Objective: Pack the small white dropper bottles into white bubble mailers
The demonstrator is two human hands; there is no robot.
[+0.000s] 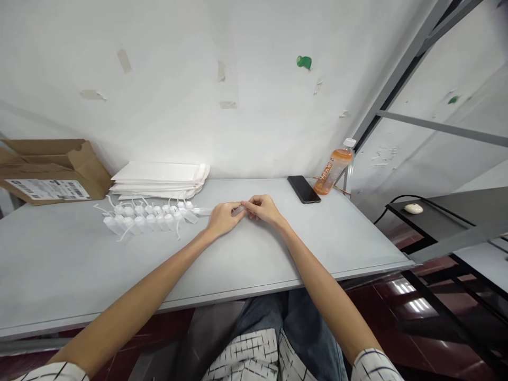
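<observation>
My left hand [225, 218] and my right hand [262, 209] meet over the middle of the grey table [254, 254], fingertips pinched close together. A small, pale, translucent piece [238, 210] shows between the fingers of my left hand. My right fingers are closed at its right end; what they grip is too small to make out. Left of my hands, several small white bottle-like items [148, 222] with thin white strings stand in rows. A clear strip-like thing [201, 211] lies between them and my left hand.
An open cardboard box [51, 174] stands at the back left beside a stack of white envelopes [159, 177]. Toward the back right are a black phone [304, 189] and an orange drink bottle [334, 168]. A white mouse [413, 208] rests on another desk to the right.
</observation>
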